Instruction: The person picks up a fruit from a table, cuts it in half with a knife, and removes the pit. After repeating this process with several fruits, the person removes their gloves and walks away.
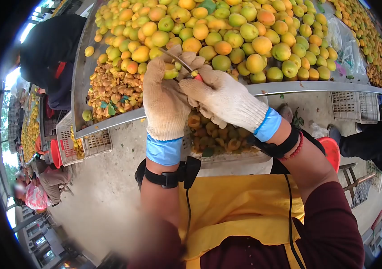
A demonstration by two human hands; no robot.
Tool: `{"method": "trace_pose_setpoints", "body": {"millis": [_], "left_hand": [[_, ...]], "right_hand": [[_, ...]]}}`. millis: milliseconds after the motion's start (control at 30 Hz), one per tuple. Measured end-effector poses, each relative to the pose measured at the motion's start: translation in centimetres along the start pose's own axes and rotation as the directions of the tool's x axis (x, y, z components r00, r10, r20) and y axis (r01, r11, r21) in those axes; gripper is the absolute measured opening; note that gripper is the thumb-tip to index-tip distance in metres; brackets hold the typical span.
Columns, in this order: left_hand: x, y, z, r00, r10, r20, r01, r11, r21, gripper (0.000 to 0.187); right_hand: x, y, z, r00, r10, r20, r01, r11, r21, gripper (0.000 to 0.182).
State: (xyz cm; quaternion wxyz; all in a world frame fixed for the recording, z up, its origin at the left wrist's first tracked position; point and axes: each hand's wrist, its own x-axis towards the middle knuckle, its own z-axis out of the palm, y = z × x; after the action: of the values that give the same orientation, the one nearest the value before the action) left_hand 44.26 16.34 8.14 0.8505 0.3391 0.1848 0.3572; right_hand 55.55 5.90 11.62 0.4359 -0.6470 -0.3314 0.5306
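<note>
My left hand [166, 107], in a cotton glove with a blue cuff, has its fingers wrapped round a yellow-green apricot [170, 71]. Close against it, my right hand [229, 96], gloved the same way, grips a small knife [176, 60]. Its thin blade points up and left beside the apricot, and a bit of red handle shows at the fingers. Both hands are above the front edge of a metal table [298, 87]. Below them a crate [236, 159] holds apricot pieces, partly hidden by my hands.
Whole apricots [227, 31] are heaped on the table, with a pile of brown pits or scraps [112, 87] at its left. A clear plastic bag [345, 47] lies at the right. Plastic crates [356, 106] stand beneath. A person in dark clothes [50, 49] is at the left.
</note>
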Motion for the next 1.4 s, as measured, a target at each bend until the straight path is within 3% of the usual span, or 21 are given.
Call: {"method": "trace_pose_setpoints", "body": {"millis": [67, 167, 233, 367, 433, 467, 500, 600, 700, 767, 833, 900, 933, 967, 1033, 1167, 1233, 1300, 1333, 1367, 1400], "left_hand": [[0.4, 0.8, -0.4, 1.0, 0.014, 0.0, -0.014, 0.996, -0.084, 0.048], [0.5, 1.3, -1.7, 0.999, -0.034, 0.025, 0.037, 0.987, -0.156, 0.049], [0.2, 1.5, -1.7, 0.999, -0.019, 0.041, 0.022, 0.997, -0.075, 0.052], [-1.8, 2.5, -0.6, 0.97, -0.136, 0.2, 0.095, 0.974, 0.205, 0.061], [-2.9, 3.0, 0.7, 0.946, -0.161, 0.281, -0.076, 0.734, 0.675, 0.048], [-3.6, 4.7, 1.3, 0.917, -0.277, 0.287, -0.081, 0.574, 0.815, 0.045], [-3.2, 4.9, 1.4, 0.913, -0.278, 0.298, -0.091, 0.572, 0.815, 0.045], [-0.3, 4.7, 2.1, 0.993, -0.014, 0.113, -0.086, 0.553, 0.829, 0.04], [5.8, 4.1, 5.6, 0.994, 0.02, 0.11, -0.107, 0.462, 0.881, 0.042], [10.9, 1.4, 6.8, 0.961, 0.115, 0.253, -0.274, 0.253, 0.928, 0.043], [17.0, -1.4, 5.9, 0.853, 0.142, 0.503, -0.392, -0.462, 0.796, 0.044], [19.6, -3.8, 5.5, 0.937, 0.001, 0.349, -0.251, -0.692, 0.677, 0.04], [19.3, -5.0, 4.7, 0.898, 0.016, 0.439, -0.244, -0.813, 0.529, 0.044], [19.5, -5.8, 4.1, 0.878, 0.047, 0.476, -0.235, -0.824, 0.515, 0.048], [18.6, -5.4, 4.6, 0.873, 0.009, 0.487, -0.288, -0.796, 0.532, 0.046], [16.3, -2.7, 6.9, 0.879, -0.007, 0.477, -0.341, -0.708, 0.618, 0.038], [13.8, -0.6, 9.1, 0.897, 0.145, 0.418, -0.341, -0.373, 0.863, 0.028], [10.2, 0.9, 10.7, 0.959, 0.093, 0.269, -0.283, 0.206, 0.937, 0.029], [8.1, 1.6, 11.4, 0.986, -0.076, 0.15, -0.087, 0.536, 0.84, 0.028], [5.9, 1.8, 11.7, 0.981, -0.132, 0.142, 0.002, 0.738, 0.675, 0.023], [4.6, 1.7, 10.7, 0.962, -0.227, 0.151, 0.109, 0.826, 0.553, 0.022]], "right_hand": [[-0.3, -0.2, -0.4, 0.999, -0.003, -0.049, 0.008, 0.994, 0.105, 0.043], [-0.2, 0.5, -2.6, 0.96, -0.128, -0.25, 0.196, 0.942, 0.272, 0.042], [0.0, 0.0, -4.9, 0.951, -0.071, -0.301, 0.182, 0.916, 0.357, 0.042], [-0.3, -0.1, -7.6, 0.902, -0.108, -0.418, 0.297, 0.857, 0.42, 0.041], [-0.6, -0.2, -8.7, 0.878, -0.141, -0.457, 0.353, 0.836, 0.421, 0.041], [-0.7, 0.0, -9.2, 0.872, -0.16, -0.463, 0.376, 0.825, 0.423, 0.04], [-0.9, 0.2, -9.7, 0.865, -0.179, -0.469, 0.399, 0.812, 0.425, 0.039], [-1.4, -0.2, -10.6, 0.849, -0.164, -0.502, 0.42, 0.786, 0.455, 0.04], [-1.5, -0.7, -10.7, 0.844, -0.131, -0.52, 0.417, 0.771, 0.481, 0.041], [-1.8, -1.2, -10.8, 0.875, -0.112, -0.471, 0.372, 0.778, 0.507, 0.04], [-2.3, -1.6, -10.9, 0.87, -0.117, -0.48, 0.383, 0.773, 0.505, 0.038], [-2.2, -1.4, -11.7, 0.867, -0.133, -0.481, 0.403, 0.755, 0.517, 0.04], [-2.1, -1.3, -12.1, 0.865, -0.102, -0.491, 0.392, 0.749, 0.534, 0.041], [-2.1, -1.5, -12.6, 0.861, -0.08, -0.502, 0.389, 0.741, 0.548, 0.043], [-2.7, -2.4, -12.9, 0.839, -0.011, -0.545, 0.372, 0.743, 0.557, 0.044], [-2.1, -1.9, -12.6, 0.797, -0.185, -0.575, 0.537, 0.655, 0.532, 0.034], [-2.2, -1.9, -12.1, 0.791, -0.209, -0.574, 0.548, 0.659, 0.515, 0.031], [-3.2, -2.3, -11.8, 0.796, -0.177, -0.579, 0.533, 0.657, 0.533, 0.03], [-3.8, -3.0, -11.6, 0.805, -0.125, -0.58, 0.502, 0.665, 0.554, 0.03], [-4.7, -4.1, -11.3, 0.821, -0.079, -0.566, 0.475, 0.643, 0.601, 0.032], [-4.7, -3.7, -11.2, 0.813, -0.13, -0.567, 0.521, 0.595, 0.611, 0.034]]}}
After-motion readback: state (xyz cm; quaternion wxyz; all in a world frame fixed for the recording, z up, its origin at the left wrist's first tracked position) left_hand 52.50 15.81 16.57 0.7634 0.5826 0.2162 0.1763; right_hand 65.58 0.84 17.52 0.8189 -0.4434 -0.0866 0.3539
